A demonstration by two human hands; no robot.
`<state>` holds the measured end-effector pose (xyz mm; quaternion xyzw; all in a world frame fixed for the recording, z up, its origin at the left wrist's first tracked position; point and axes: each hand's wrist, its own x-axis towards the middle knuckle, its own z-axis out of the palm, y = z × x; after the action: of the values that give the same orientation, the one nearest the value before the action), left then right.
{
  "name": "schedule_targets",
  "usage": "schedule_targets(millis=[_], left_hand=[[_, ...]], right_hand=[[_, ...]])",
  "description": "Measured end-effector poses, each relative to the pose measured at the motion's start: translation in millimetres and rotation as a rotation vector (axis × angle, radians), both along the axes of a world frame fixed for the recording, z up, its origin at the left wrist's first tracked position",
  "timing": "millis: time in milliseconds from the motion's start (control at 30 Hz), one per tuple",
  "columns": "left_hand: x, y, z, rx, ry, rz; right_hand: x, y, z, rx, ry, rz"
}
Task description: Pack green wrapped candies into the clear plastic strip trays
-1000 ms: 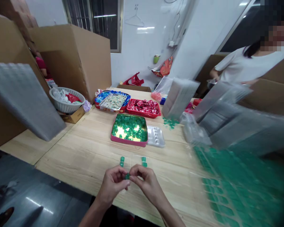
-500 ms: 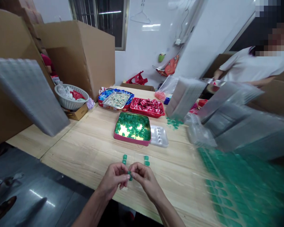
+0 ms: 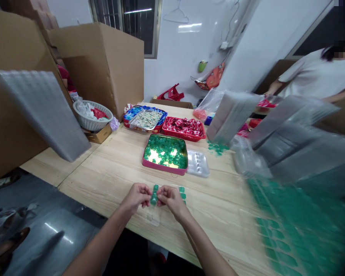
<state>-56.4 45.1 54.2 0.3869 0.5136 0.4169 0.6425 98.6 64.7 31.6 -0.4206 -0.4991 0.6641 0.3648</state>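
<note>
My left hand [image 3: 137, 197] and my right hand [image 3: 170, 199] meet near the table's front edge, pinching a small green piece [image 3: 153, 199] between their fingertips. Another green piece [image 3: 155, 187] shows just beyond it, over a clear plastic tray [image 3: 153, 219]. Several green pieces [image 3: 182, 190] lie in a column beside my right hand, partly hidden by it. Farther back, a pink-rimmed tin [image 3: 163, 167] holds many green pieces, with a clear moulded tray [image 3: 202, 165] against its right side.
Behind the tin stand a red basket [image 3: 184, 135] of red packets and a blue-patterned tray [image 3: 129, 119]. Stacked clear trays stand left [image 3: 46, 115] and right [image 3: 230, 117]. Green-filled trays [image 3: 301, 222] lie right. A person in a white shirt [image 3: 310, 78] is at the back right.
Both hands have moved slightly up the table, still together at a green piece. The whole view has shifted a little to the right, and more of the clear tray shows below the hands.
</note>
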Motion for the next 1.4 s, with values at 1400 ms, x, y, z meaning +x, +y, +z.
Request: schedule_targets(millis=[1400], left_hand=[[11.8,-15.9,-61.6,0.271,0.8,-0.121]], right_hand=[[23.1,148.8,21.8,0.71,-0.973,0.069]])
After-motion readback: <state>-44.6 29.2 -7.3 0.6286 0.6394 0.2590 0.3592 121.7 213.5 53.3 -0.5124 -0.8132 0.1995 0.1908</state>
